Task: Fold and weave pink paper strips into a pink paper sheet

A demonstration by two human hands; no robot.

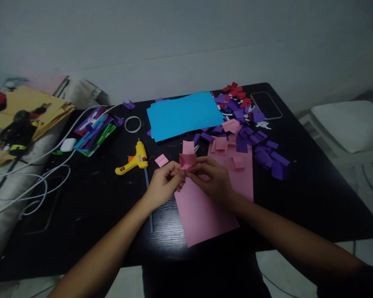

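A small folded pink paper piece (188, 160) is held between both hands above the black table. My left hand (166, 183) pinches its lower left side, and my right hand (211, 179) pinches its lower right side with the fingertips. Under my right hand lie large pink sheets (209, 219). Several folded pink pieces (221, 145) rest on their far part. Just beyond the held piece is another small pink piece (188, 147), with scissor tips (197, 148) beside it. A creased pink piece (161, 160) lies left of my hands.
A yellow glue gun (136, 159) with a glue stick lies left of my hands. Blue sheets (186, 116), purple pieces (272, 159), red pieces (236, 93) and a phone (266, 104) are farther back. White cables (46, 178) loop at the left, near a tape roll (133, 124).
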